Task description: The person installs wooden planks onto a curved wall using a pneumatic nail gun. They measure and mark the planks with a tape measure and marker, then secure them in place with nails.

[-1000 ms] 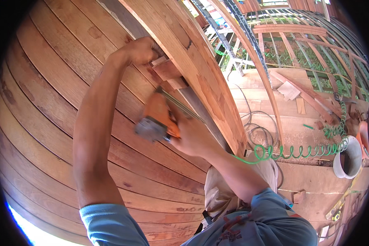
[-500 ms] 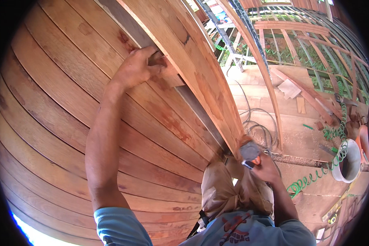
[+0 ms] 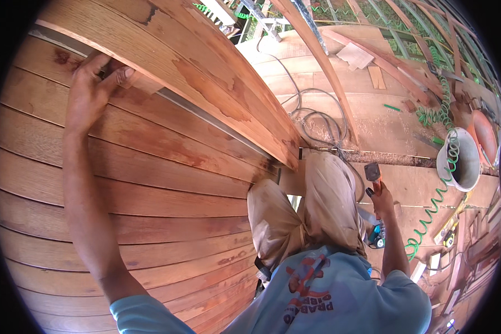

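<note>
My left hand (image 3: 90, 92) reaches up to the lower edge of a wide wooden plank (image 3: 211, 97). Its fingers and thumb are closed around a small wooden block (image 3: 143, 83) set at the gap between that plank and the planked wall; part of the block is hidden. My right hand (image 3: 383, 202) is down beside my right knee, wrapped around the orange handle of a mallet (image 3: 372, 171). The dark, blocky mallet head points upward, away from the plank.
Curved planking (image 3: 167, 195) fills the left side. A bent wooden strip (image 3: 323, 67) rises at the right. On the wooden floor lie a black cable (image 3: 317, 111), a green coiled hose (image 3: 428, 217), a white bucket (image 3: 461, 161), a tape measure (image 3: 448, 239) and wood offcuts.
My right hand has drawn the mallet away from the plank's near end, out to the right. My left hand keeps its place at the block, while the view has shifted.
</note>
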`<state>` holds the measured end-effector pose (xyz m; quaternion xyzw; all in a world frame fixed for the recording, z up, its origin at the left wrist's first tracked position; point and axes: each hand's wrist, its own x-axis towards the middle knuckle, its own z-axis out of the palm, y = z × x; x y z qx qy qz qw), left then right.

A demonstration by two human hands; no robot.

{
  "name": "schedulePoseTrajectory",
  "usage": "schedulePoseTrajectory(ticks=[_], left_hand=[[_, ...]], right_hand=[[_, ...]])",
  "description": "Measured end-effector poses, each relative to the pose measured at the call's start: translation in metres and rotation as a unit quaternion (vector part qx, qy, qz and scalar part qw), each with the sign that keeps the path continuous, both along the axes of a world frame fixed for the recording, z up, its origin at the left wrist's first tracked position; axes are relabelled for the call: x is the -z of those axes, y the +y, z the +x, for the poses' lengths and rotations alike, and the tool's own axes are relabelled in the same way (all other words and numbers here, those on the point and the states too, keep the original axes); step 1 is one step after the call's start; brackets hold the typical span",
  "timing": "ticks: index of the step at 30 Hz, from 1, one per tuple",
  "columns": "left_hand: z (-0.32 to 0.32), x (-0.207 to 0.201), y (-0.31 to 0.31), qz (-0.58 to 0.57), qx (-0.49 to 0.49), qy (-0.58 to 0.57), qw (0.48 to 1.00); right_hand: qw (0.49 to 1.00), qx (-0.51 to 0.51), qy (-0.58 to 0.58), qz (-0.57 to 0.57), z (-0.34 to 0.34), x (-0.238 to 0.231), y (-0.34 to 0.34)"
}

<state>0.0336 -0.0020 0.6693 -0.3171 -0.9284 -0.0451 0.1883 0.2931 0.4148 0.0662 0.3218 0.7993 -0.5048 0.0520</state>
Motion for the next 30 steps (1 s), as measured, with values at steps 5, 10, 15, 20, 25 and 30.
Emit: schedulePoseTrajectory(ticks=[5, 10, 15, 20, 25, 30], left_hand=[[0.004, 0.007, -0.002, 0.028, 0.003, 0.024, 0.999], [0.004, 0.025, -0.002, 0.026, 0.033, 0.102, 0.994], [0.001, 0.041, -0.007, 0.082, 0.048, 0.113, 0.989], [-0.002, 0.048, -0.008, 0.116, 0.084, 0.137, 0.980], [0.005, 0.042, -0.010, 0.128, 0.044, 0.114, 0.984], [0.025, 0.011, -0.021, 0.349, 0.065, 0.009, 0.935]], right_hand=[[0.997, 0.027, -0.009, -0.073, 0.023, 0.013, 0.003], [0.999, 0.011, 0.038, -0.019, 0.019, 0.010, 0.007], [0.993, -0.039, -0.038, 0.105, 0.012, 0.018, 0.011], [0.979, -0.079, -0.097, 0.162, 0.017, 0.040, 0.022], [0.956, -0.132, -0.133, 0.226, 0.038, 0.086, 0.041], [0.958, -0.117, -0.156, 0.210, 0.063, 0.165, 0.055]])
